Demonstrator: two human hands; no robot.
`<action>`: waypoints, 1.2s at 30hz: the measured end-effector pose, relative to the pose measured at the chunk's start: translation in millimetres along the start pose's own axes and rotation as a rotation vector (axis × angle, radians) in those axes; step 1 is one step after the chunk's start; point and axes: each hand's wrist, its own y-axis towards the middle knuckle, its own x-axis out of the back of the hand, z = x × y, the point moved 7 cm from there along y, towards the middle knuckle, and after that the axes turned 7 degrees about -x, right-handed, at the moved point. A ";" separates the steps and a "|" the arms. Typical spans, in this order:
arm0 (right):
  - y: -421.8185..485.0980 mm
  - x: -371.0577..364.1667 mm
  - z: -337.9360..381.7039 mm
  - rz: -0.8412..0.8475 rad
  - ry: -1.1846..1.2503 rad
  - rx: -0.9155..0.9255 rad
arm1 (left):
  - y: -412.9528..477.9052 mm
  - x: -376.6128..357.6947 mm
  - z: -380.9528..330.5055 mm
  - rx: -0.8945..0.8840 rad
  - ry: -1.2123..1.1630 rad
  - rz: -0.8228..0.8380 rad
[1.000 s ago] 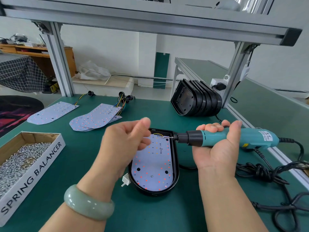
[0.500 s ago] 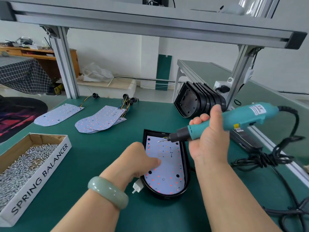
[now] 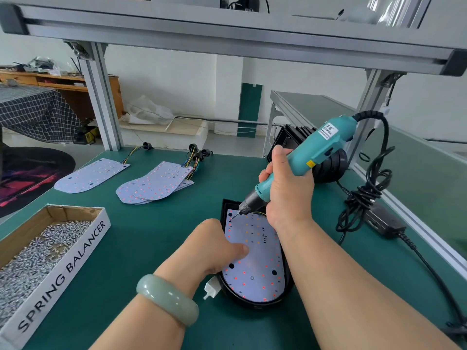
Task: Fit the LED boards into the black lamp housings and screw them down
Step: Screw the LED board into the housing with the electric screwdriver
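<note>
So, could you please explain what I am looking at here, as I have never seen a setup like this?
There is no machine here: one wide camera worn on a person's head looks down at their two bare hands over a green workbench. The right hand grips a teal electric screwdriver, its tip down at the far left corner of a white LED board that sits in a black lamp housing. The left hand rests at the housing's left edge with its thumb pressing on the board. Farther left lie spare LED boards with coloured wires and a cardboard box of screws. More black housings are stacked behind the screwdriver, and its cable is coiled at the right.
</note>
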 end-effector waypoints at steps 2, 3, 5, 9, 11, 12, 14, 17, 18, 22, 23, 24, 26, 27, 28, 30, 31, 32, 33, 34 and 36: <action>-0.5 -5.2 1.5 0.031 -0.031 0.019 | 0.5 -0.7 -0.6 -0.009 -0.002 -0.006; -1.3 -8.9 2.5 0.053 -0.051 0.033 | 0.5 -0.7 -1.2 -0.013 -0.002 -0.010; -4.0 -18.9 4.6 0.113 -0.100 0.064 | -0.3 -0.5 -1.4 -0.010 -0.014 -0.015; -12.6 -39.9 8.3 0.235 -0.223 0.115 | -0.6 -1.1 0.6 0.001 -0.046 -0.010; -16.8 -46.4 7.2 0.243 -0.259 0.110 | -0.6 -2.0 0.5 0.002 -0.063 0.000; -18.8 -49.2 6.0 0.243 -0.272 0.104 | -0.3 -2.1 0.5 0.001 -0.069 0.000; -21.7 -54.0 3.3 0.248 -0.298 0.094 | -0.1 -0.8 1.0 0.005 -0.065 -0.014; -23.4 -55.6 0.9 0.240 -0.328 0.081 | -1.0 1.0 -0.2 0.008 -0.034 -0.035; -23.4 -54.4 1.1 0.228 -0.320 0.075 | -2.0 2.2 -0.9 0.013 -0.028 -0.047; -21.4 -45.3 2.6 0.183 -0.249 0.064 | -3.7 3.0 -2.2 0.026 -0.034 -0.051; -21.8 -44.5 2.9 0.190 -0.247 0.063 | -4.1 2.9 -2.3 0.032 -0.037 -0.050; -22.8 -45.2 3.4 0.204 -0.248 0.065 | -4.4 2.6 -1.9 0.035 -0.036 -0.050; -25.6 -47.6 4.8 0.244 -0.272 0.079 | -6.2 2.0 -2.4 0.038 -0.042 -0.044; -27.3 -49.0 5.9 0.266 -0.295 0.087 | -7.2 1.9 -3.3 0.038 -0.053 -0.039; -28.9 -50.4 7.4 0.288 -0.311 0.091 | -8.2 2.0 -4.5 0.036 -0.062 -0.034; -30.0 -49.8 14.1 0.300 -0.311 0.091 | -8.2 1.8 -4.4 0.026 -0.055 -0.023; -28.3 -47.2 19.8 0.281 -0.303 0.094 | -7.6 2.1 -4.3 0.017 -0.043 -0.028; -25.4 -42.9 27.4 0.246 -0.297 0.099 | -7.7 2.9 -4.1 0.013 -0.030 -0.039; -21.3 -36.9 36.4 0.203 -0.299 0.103 | -7.4 3.5 -3.4 0.011 -0.021 -0.052; -16.0 -29.7 46.1 0.159 -0.318 0.104 | -6.7 3.9 -2.7 0.011 -0.020 -0.058; -3.7 -9.6 63.3 0.079 -0.411 0.083 | -6.6 4.0 -2.1 0.006 -0.021 -0.057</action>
